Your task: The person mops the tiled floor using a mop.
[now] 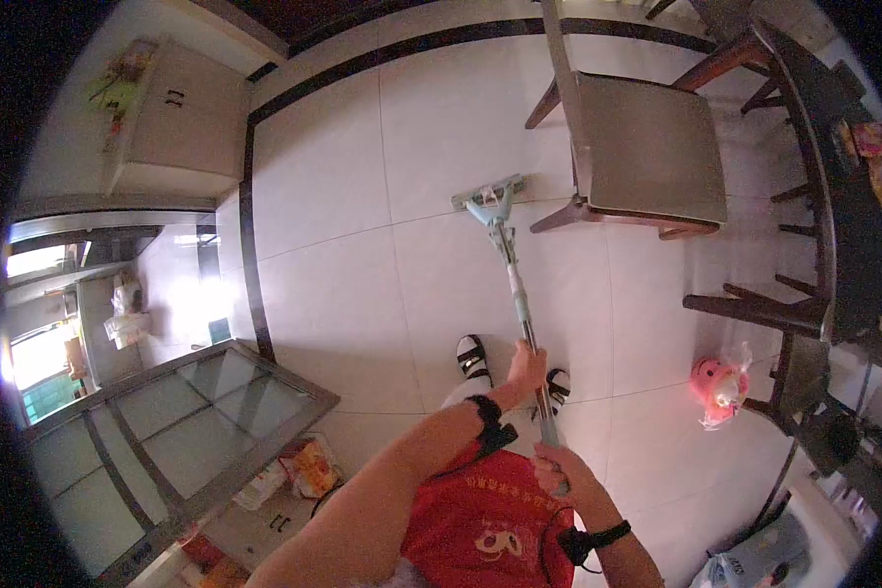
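Observation:
A sponge mop (pixel 517 284) with a pale blue neck and a metal pole slants from my body out across the tiled floor. Its wide flat head (pixel 490 192) rests on the tiles close to a chair leg. Around the middle of the pole, my left hand (pixel 526 371) is closed. Lower down, near my red apron (pixel 490 519), my right hand (pixel 557 468) grips the upper end of the handle. Both wrists carry black straps. My feet, in dark strapped sandals (pixel 472 359), stand on either side of the pole.
A chair (pixel 647 152) stands just right of the mop head, with a dark table (pixel 867 245) beyond it. A pink bag-like item (pixel 719 389) lies on the floor at right. A framed glass door (pixel 186 431) and a pale cabinet (pixel 186 118) are at left.

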A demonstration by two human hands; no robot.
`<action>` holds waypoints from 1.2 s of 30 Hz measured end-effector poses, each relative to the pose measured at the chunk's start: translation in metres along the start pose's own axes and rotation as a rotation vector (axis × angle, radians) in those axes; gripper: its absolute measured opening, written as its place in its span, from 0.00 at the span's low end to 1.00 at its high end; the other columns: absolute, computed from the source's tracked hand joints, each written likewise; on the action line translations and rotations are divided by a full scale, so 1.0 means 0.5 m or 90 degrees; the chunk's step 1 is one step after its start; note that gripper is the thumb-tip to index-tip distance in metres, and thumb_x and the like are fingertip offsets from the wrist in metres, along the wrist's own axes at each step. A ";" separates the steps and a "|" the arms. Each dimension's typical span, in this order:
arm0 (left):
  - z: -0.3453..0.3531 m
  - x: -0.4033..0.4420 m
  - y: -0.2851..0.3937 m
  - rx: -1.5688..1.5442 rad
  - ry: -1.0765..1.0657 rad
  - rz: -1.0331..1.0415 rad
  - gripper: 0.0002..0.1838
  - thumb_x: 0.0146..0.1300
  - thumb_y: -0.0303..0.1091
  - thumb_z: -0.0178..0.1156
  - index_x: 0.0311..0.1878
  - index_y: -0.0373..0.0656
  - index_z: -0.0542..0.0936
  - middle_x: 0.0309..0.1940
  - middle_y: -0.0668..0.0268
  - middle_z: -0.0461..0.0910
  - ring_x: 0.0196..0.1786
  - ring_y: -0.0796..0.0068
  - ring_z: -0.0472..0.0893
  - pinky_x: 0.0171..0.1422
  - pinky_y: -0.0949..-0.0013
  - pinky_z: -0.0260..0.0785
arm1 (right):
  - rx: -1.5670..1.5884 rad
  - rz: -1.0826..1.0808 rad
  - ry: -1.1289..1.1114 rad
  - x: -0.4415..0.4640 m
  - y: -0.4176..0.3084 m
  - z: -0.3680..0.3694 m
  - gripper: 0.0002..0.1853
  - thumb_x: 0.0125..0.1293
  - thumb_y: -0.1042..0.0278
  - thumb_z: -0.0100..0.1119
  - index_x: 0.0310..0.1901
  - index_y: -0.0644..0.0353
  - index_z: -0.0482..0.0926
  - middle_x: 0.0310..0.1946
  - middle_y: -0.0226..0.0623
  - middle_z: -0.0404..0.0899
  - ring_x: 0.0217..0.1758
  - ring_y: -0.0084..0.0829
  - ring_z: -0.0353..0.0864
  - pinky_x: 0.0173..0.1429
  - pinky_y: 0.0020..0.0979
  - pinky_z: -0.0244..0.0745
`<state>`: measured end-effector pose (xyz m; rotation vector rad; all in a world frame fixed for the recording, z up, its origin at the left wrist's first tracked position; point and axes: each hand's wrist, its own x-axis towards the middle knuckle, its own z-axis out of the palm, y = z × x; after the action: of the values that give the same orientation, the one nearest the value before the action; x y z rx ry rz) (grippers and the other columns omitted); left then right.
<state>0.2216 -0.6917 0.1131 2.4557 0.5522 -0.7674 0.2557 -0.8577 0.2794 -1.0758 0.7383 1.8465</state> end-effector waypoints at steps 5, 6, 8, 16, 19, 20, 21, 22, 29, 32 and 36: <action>-0.001 0.205 -0.178 -0.741 0.227 -0.246 0.12 0.59 0.38 0.47 0.38 0.37 0.67 0.27 0.57 0.71 0.31 0.56 0.74 0.37 0.54 0.65 | 0.158 -0.011 -0.178 0.135 -0.158 0.127 0.06 0.62 0.67 0.52 0.29 0.56 0.69 0.14 0.20 0.60 0.12 0.12 0.56 0.15 0.14 0.52; -0.071 0.241 -0.213 -0.735 0.209 -0.301 0.15 0.60 0.40 0.46 0.39 0.35 0.65 0.26 0.56 0.71 0.29 0.54 0.74 0.34 0.55 0.66 | 0.161 -0.022 -0.197 0.181 -0.191 0.147 0.06 0.62 0.67 0.52 0.28 0.56 0.69 0.14 0.20 0.60 0.13 0.12 0.56 0.16 0.14 0.52; -0.110 0.316 -0.343 -0.583 0.194 -0.201 0.16 0.47 0.41 0.58 0.32 0.38 0.70 0.24 0.58 0.73 0.28 0.58 0.76 0.30 0.58 0.66 | 0.167 -0.057 -0.249 0.252 -0.245 0.213 0.10 0.60 0.65 0.55 0.25 0.55 0.66 0.13 0.21 0.60 0.13 0.13 0.57 0.17 0.16 0.52; -0.094 0.388 -0.568 -0.564 0.111 -0.110 0.13 0.50 0.43 0.58 0.24 0.41 0.74 0.23 0.61 0.74 0.23 0.66 0.75 0.22 0.58 0.66 | -0.371 -0.603 -0.215 0.325 -0.235 0.289 0.07 0.57 0.71 0.56 0.35 0.59 0.68 0.19 0.24 0.62 0.22 0.15 0.62 0.26 0.16 0.60; 0.006 0.237 -0.376 -0.393 0.104 -0.115 0.10 0.50 0.40 0.56 0.29 0.43 0.73 0.22 0.66 0.72 0.25 0.68 0.73 0.27 0.58 0.61 | -0.819 -0.788 -0.038 0.233 -0.125 0.151 0.21 0.54 0.76 0.54 0.52 0.60 0.68 0.28 0.26 0.66 0.31 0.20 0.66 0.37 0.19 0.66; 0.010 0.155 -0.296 -0.440 0.109 -0.122 0.09 0.50 0.39 0.55 0.30 0.44 0.73 0.22 0.67 0.72 0.26 0.68 0.72 0.29 0.57 0.60 | -0.757 -0.710 -0.018 0.171 -0.083 0.135 0.15 0.57 0.73 0.53 0.47 0.59 0.69 0.25 0.25 0.66 0.28 0.18 0.67 0.33 0.19 0.66; 0.036 0.084 -0.227 -0.321 0.132 -0.083 0.09 0.51 0.39 0.54 0.29 0.44 0.73 0.22 0.66 0.71 0.27 0.66 0.72 0.31 0.57 0.60 | -0.650 -0.508 -0.034 0.142 -0.020 0.070 0.15 0.59 0.71 0.53 0.48 0.59 0.68 0.26 0.27 0.68 0.30 0.20 0.68 0.35 0.21 0.66; 0.063 0.012 -0.157 -0.199 0.162 -0.050 0.08 0.51 0.39 0.53 0.28 0.45 0.72 0.22 0.65 0.71 0.27 0.64 0.72 0.33 0.57 0.59 | -0.533 -0.322 -0.011 0.113 0.042 0.005 0.15 0.60 0.68 0.52 0.48 0.60 0.67 0.27 0.28 0.70 0.31 0.22 0.70 0.37 0.23 0.67; 0.319 -0.235 0.211 -0.662 0.027 -0.269 0.16 0.60 0.40 0.48 0.43 0.37 0.65 0.33 0.57 0.70 0.34 0.58 0.72 0.39 0.57 0.64 | -0.092 0.112 0.014 -0.239 0.074 0.008 0.09 0.63 0.60 0.47 0.37 0.56 0.65 0.21 0.27 0.64 0.22 0.21 0.61 0.25 0.22 0.57; 0.313 -0.254 0.237 -0.968 0.136 -0.309 0.22 0.59 0.42 0.51 0.47 0.35 0.60 0.34 0.55 0.70 0.37 0.55 0.73 0.40 0.55 0.65 | -0.108 0.127 0.048 -0.304 0.043 0.056 0.13 0.66 0.57 0.41 0.26 0.51 0.63 0.12 0.21 0.55 0.09 0.15 0.51 0.09 0.18 0.46; 0.225 -0.283 0.056 -0.893 0.203 -0.320 0.24 0.57 0.44 0.55 0.48 0.38 0.59 0.36 0.52 0.71 0.38 0.53 0.74 0.41 0.54 0.66 | -0.335 0.138 0.013 -0.097 0.146 -0.004 0.10 0.61 0.59 0.51 0.28 0.55 0.67 0.14 0.23 0.61 0.13 0.18 0.59 0.16 0.21 0.53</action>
<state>0.0826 -0.8098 0.1291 1.1019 1.2844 -0.0051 0.2048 -0.9110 0.3267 -1.3848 0.3932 2.2938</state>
